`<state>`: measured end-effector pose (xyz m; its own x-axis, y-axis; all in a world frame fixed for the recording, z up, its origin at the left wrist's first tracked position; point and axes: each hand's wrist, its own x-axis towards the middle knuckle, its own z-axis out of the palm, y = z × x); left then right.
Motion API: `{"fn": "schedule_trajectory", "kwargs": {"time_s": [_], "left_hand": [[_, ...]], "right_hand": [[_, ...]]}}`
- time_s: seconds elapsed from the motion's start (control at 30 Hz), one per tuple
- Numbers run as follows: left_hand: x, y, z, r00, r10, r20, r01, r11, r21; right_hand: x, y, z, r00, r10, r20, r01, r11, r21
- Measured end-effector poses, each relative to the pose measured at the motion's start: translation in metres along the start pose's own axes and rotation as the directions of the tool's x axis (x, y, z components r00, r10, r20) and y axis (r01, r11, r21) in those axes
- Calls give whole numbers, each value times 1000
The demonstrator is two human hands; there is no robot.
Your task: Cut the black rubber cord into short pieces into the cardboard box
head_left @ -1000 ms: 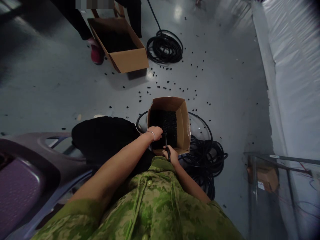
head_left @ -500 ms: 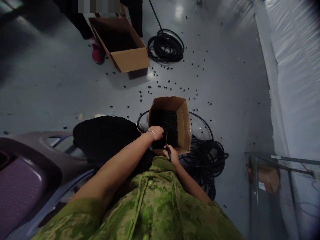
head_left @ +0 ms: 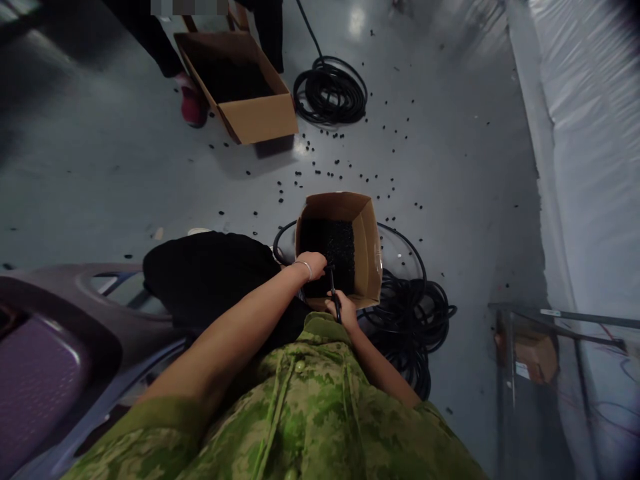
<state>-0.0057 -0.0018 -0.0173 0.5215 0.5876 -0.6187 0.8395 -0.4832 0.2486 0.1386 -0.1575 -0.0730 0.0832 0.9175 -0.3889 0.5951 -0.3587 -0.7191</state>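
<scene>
Dk tool [head_left: 333,288] — partly over cdbd box [head_left: 369,257].

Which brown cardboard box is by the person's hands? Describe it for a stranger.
From the green camouflage cloth top at the picture's bottom, look up to the open brown cardboard box holding small black pieces. Unlike the brown cardboard box beside the red shoe, it has a bare, silver-braceleted left hand at its opening.

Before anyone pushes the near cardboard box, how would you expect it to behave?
The near cardboard box may flex, since its walls look bowed. Its black contents could shift, as they look loose and granular. Pushed right, it might snag on the black hose coils beside it.
</scene>
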Motion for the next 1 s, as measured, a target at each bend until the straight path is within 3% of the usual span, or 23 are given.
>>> {"fn": "schedule_trajectory", "kwargs": {"time_s": [0.73,1.0], "left_hand": [[2,1,2,999,34,2,-34,998,50],[7,-2,7,1000,24,-5,-24,1000,-6]], "right_hand": [[3,7,9,999,21,-31,-21,1000,6],[6,6,12,998,23,-56,-24,1000,-13]]}}
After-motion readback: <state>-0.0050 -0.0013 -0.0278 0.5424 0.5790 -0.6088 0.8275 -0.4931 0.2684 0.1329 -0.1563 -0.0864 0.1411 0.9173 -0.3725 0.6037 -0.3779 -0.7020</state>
